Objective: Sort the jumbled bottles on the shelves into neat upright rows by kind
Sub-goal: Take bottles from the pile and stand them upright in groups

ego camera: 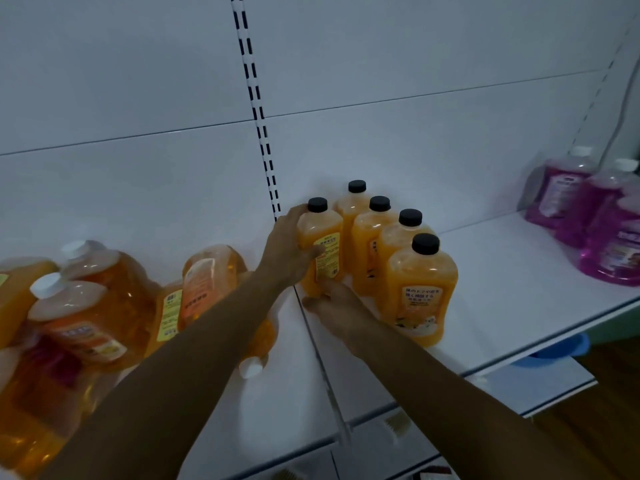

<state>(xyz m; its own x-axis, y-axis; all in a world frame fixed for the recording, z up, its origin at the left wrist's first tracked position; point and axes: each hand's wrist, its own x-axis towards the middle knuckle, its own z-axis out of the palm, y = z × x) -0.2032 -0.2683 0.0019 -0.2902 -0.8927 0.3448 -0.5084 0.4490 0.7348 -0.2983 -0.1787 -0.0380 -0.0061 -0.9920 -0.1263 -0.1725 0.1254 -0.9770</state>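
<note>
left hand grips upright orange bottle.

A white back panel is rising behind everything I am looking at, with a slotted upright running down it and thin seams crossing it. A blue round thing is peeking out from under the front edge of the shelving on my right, too hidden for me to tell what it is, and brown flooring is showing below it. A thin pale cord is hanging down the wall at the far right.
</note>
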